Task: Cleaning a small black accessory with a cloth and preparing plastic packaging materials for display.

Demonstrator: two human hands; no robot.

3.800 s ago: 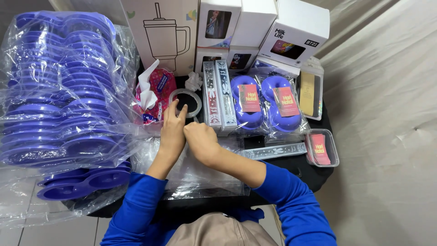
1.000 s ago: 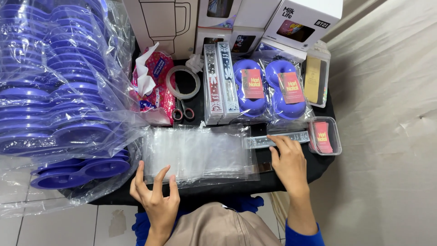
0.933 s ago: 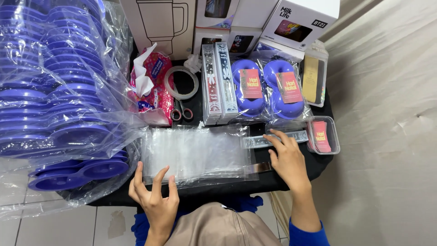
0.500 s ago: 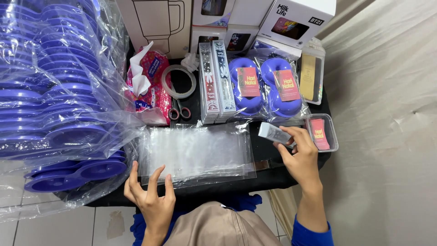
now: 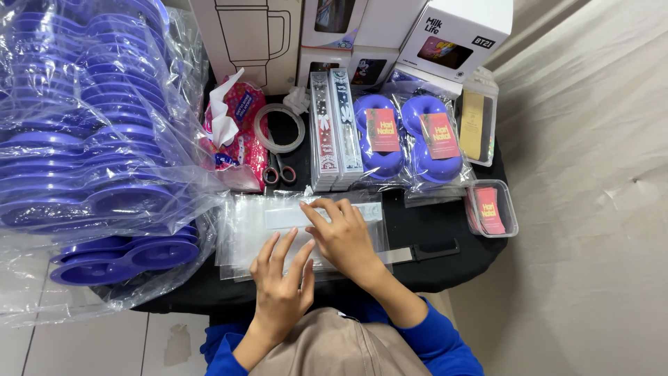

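— What am I looking down on, biggest first?

— On my left, a tall stack of purple trays [image 5: 83,132] in clear wrap fills that side. The black counter [image 5: 445,237] runs across the middle, with white boxes [image 5: 390,35] along its far edge. Nearer in stand two bagged purple rings [image 5: 410,136] with pink cards, then a roll of tape [image 5: 280,127] and small scissors [image 5: 280,173].

— And the thing under my hands?

— A pile of clear plastic bags [image 5: 243,233] lies flat on the counter just ahead of me, its long axis running left to right. A narrow white strip [image 5: 285,217] rests on top along that same axis, toward the far side.

— Which hand is nearer to it?

— My right hand [image 5: 344,237]. Its fingers [image 5: 321,212] are spread and pressed flat, the tips touching the strip's right end. They grasp nothing.

— The left?

— My left hand [image 5: 282,289] sits nearer my body, fingers splayed and released, resting on the near edge of the bags. The strip lies beyond its fingertips, away from me.
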